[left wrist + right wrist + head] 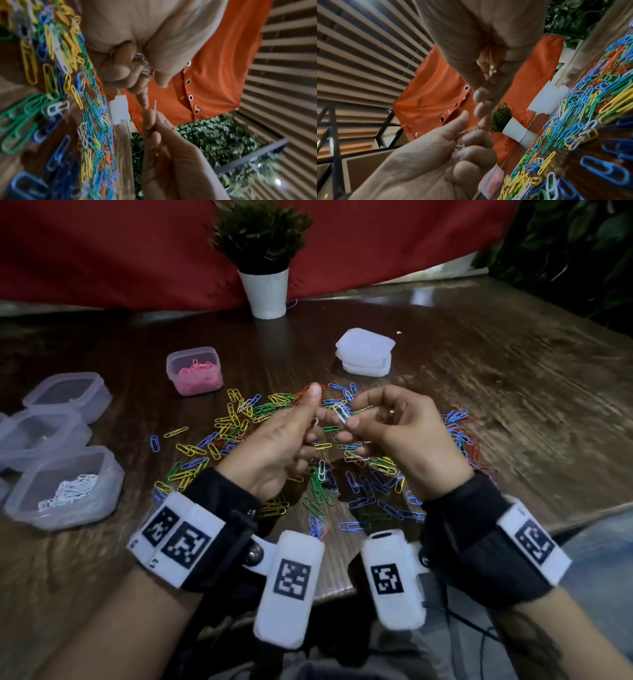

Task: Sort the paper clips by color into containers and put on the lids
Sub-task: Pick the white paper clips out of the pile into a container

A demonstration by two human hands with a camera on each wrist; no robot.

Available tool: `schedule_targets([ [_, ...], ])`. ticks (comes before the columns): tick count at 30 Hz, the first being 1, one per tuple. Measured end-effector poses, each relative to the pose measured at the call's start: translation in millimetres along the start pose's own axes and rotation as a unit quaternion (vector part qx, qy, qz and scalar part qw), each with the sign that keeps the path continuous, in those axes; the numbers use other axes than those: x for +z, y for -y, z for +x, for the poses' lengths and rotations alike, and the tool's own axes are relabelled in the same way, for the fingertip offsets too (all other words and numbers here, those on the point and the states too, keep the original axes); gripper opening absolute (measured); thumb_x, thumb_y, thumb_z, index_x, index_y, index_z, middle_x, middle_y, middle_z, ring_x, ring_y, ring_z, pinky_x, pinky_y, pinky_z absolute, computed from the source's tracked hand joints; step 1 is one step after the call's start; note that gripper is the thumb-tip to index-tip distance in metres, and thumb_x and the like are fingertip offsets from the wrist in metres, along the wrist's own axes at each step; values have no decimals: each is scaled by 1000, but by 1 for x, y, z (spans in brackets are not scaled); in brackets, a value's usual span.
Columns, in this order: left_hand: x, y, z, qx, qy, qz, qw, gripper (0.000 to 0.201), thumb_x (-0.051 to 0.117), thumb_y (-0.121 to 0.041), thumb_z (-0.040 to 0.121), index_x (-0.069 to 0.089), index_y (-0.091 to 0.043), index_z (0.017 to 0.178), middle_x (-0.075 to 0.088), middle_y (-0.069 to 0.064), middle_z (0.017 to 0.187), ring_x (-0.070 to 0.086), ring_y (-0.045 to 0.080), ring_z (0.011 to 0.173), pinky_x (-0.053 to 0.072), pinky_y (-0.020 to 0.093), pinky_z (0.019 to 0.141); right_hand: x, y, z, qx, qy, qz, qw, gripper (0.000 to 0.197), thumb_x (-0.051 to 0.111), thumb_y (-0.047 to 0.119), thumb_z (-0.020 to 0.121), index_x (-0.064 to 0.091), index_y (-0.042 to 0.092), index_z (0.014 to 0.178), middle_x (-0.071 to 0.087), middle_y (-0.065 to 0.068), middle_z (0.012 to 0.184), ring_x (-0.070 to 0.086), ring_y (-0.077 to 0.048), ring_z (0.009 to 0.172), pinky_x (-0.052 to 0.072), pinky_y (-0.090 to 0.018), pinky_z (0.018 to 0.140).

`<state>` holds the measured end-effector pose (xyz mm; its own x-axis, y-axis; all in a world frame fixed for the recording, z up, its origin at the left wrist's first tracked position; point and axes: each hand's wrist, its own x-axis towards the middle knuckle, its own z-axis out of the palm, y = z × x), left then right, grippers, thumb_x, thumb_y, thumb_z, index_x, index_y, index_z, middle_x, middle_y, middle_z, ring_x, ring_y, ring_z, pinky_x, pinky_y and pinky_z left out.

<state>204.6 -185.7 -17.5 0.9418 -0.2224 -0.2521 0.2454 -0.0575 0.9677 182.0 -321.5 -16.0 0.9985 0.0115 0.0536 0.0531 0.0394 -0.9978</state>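
Above table [479, 378], white clip [341, 413] between fingers [352, 423].

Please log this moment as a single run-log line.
left hand: holds white clips | right hand: pinches white clip | pink tub: filled | lids: stacked, off

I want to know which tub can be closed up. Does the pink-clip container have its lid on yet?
No, it is open. The pink-clip container shows a bare rim, and the lids sit stacked apart on the table.
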Motion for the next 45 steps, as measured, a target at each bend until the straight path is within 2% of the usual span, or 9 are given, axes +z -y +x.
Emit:
schedule_targets([
  [4,15,4,-6,23,-3,-90,996,23,44,-28,95,49,-16,76,51,-9,45,40,-3,32,23,6,30,6,-3,-2,-7,0,-29,1000,20,61,-11,81,54,8,77,59,0,54,58,-2,44,45,-15,42],
  [10,5,9,4,-7,-40,-361,932,27,40,-21,97,48,-10,75,34,-7,46,29,-1,34,20,7,28,-14,-6,-1,-33,-60,-146,987,20,68,-2,79,57,12,71,59,-8,61,61,-9,51,45,-18,49],
  [16,-18,16,7,-67,7,-520,852,24,36,-14,96,44,-8,74,53,4,61,54,10,45,43,12,40,-39,3,9,-2,-12,-474,880,6,68,21,81,68,24,86,64,-7,87,60,-21,81,43,-21,64],
  [21,-24,12,2,-59,36,-448,891,21,43,-6,79,62,-3,88,70,11,84,71,18,72,55,36,72,-27,26,23,-24,128,-603,787,15,62,13,82,71,18,93,65,-2,88,60,-17,88,46,-25,77],
  [31,-32,9,1,-101,84,-395,909,70,23,-39,100,72,6,80,71,16,84,71,22,71,57,32,63,9,-5,62,-50,277,-725,628,28,63,21,85,61,8,110,64,-10,102,57,-25,91,36,-23,68],
  [34,-31,9,3,-119,24,-393,911,43,34,-31,99,64,-5,81,63,4,62,62,12,49,49,15,46,7,-3,67,-25,285,-705,649,18,54,13,89,62,4,102,58,-9,88,50,-21,80,34,-23,62],
  [36,-30,11,5,-138,2,-332,933,31,41,-29,96,54,-12,73,45,-5,49,42,3,36,29,9,32,-3,2,72,11,281,-625,729,11,54,9,89,64,7,91,58,-1,74,52,-14,69,37,-22,59],
  [40,-27,11,11,-49,-45,98,993,22,61,-28,87,59,-15,69,35,-13,38,30,3,37,18,12,31,-22,13,71,97,278,-415,861,18,59,7,88,57,18,74,58,9,54,53,4,46,36,-11,40],
  [45,-14,0,24,25,-3,512,859,26,75,-37,73,66,-12,74,48,-3,59,43,11,58,32,20,48,-30,9,65,110,295,-389,865,18,61,7,87,58,17,72,57,9,51,53,4,46,32,-12,39],
])
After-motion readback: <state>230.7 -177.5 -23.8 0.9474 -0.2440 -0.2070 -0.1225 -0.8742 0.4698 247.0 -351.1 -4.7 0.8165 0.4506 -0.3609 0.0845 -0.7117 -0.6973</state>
